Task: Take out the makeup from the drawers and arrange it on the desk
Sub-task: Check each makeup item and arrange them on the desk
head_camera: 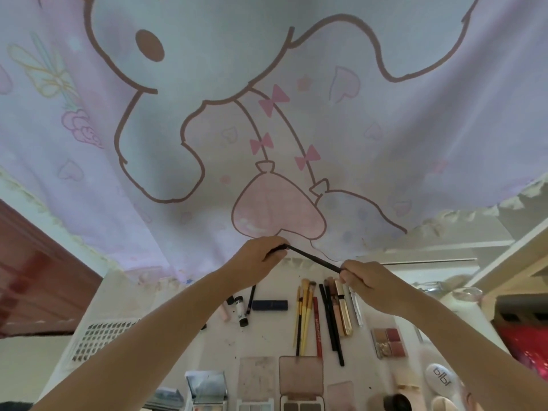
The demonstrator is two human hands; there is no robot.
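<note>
A white tabletop (267, 336) runs up to a hanging pink cartoon curtain (267, 114); red-brown furniture stands far left. Above its far edge both hands hold one thin black pencil (314, 258) slanting down to the right. The left hand (261, 256) curls round its upper end, the right hand (364, 277) pinches the lower end. Below lie a row of brushes (305, 310) and pencils, one gold tube (344, 310), and four open palettes (301, 378) along the near edge.
</note>
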